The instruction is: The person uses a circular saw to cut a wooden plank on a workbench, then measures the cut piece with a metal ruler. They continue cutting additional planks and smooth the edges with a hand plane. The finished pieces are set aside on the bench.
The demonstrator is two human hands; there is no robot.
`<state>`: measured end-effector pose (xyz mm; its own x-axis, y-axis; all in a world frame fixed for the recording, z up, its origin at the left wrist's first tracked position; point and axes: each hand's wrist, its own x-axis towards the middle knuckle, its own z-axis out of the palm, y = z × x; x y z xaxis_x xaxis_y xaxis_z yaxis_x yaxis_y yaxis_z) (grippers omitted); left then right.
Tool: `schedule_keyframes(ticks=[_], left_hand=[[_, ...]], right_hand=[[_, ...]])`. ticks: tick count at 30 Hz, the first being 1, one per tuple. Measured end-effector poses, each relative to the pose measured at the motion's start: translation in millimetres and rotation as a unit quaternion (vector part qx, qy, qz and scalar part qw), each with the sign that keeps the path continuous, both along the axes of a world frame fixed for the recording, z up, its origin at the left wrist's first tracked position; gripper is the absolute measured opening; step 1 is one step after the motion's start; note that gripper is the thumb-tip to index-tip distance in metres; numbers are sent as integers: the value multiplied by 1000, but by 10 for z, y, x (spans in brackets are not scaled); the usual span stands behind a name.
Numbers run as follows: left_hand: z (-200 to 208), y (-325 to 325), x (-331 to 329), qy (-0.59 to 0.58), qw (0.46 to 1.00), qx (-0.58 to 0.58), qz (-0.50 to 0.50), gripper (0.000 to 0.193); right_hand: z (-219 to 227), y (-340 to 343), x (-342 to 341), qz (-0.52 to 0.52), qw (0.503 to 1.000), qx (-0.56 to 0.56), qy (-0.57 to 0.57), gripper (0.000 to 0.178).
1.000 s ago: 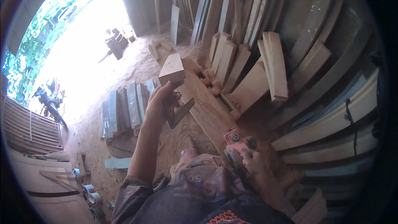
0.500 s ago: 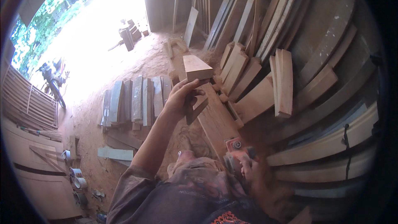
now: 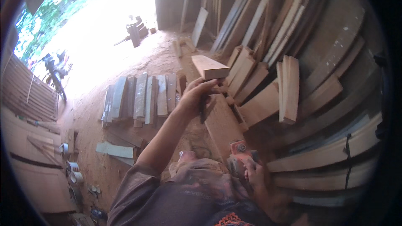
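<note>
My left hand (image 3: 198, 95) is raised ahead of me, its fingers closed around the near end of a short, thick wooden board (image 3: 210, 68). The board points away from me, showing its pale top and darker end. A dark, thin piece (image 3: 203, 112) shows beneath that hand; whether it is held too, I cannot make out. Low on the right, my right hand (image 3: 253, 171) is wrapped round the handle of a red electric planer (image 3: 240, 154). The planer is at the near end of a long wooden plank (image 3: 222, 121) that runs away from me.
Short boards (image 3: 247, 69) lean beside the plank's far right, with a pale pair (image 3: 288, 90) nearer. Long planks (image 3: 326, 152) are stacked along the right. A row of boards (image 3: 140, 98) stands on the dusty floor at left, near cans (image 3: 73, 171). A motorbike (image 3: 55, 75) is outside.
My left hand and the board have moved a little to the right, and the board's angle has shifted. The right hand stays on the planer. The whole view has turned slightly.
</note>
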<state>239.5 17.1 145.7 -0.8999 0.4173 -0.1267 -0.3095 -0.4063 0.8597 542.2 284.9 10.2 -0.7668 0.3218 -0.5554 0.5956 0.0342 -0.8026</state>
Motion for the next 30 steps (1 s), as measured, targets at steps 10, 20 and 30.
schedule_keyframes(ticks=[10,20,30], left_hand=[[11,162,-45,-7,1000,22,-18,42],[19,119,-4,-8,1000,23,0,40],[5,90,-83,1,1000,22,-13,48]], right_hand=[[-80,33,42,23,998,28,52,48],[-71,46,29,26,998,34,34,47],[-101,56,8,14,999,11,38,48]])
